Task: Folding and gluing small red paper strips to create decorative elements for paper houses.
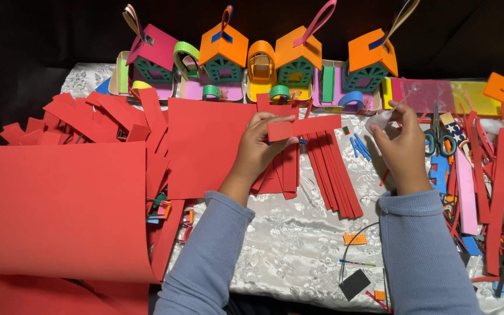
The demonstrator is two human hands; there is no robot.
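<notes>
- A small black square of sheet material (354,284) and a small orange perforated scrap (354,238) are seen nearest, on the white patterned tablecloth (287,245).
- A large curled sheet of red craft foam (59,204) is laid at the near left.
- The left hand (259,149) is closed on a short red foam strip (304,126), which is held level above the cloth, thumb below and fingers on top.
- A fan of long red foam strips (333,175) is spread on the cloth just below the held strip.
- The right hand (402,146) is raised beside it, fingers pinched on a small pale, translucent piece (378,121); its kind cannot be told.
- Green-handled scissors (437,137) are laid just right of the right hand, among mixed coloured offcuts (497,192).
- A row of small paper houses with orange and pink roofs (263,61) is set along the far edge.
</notes>
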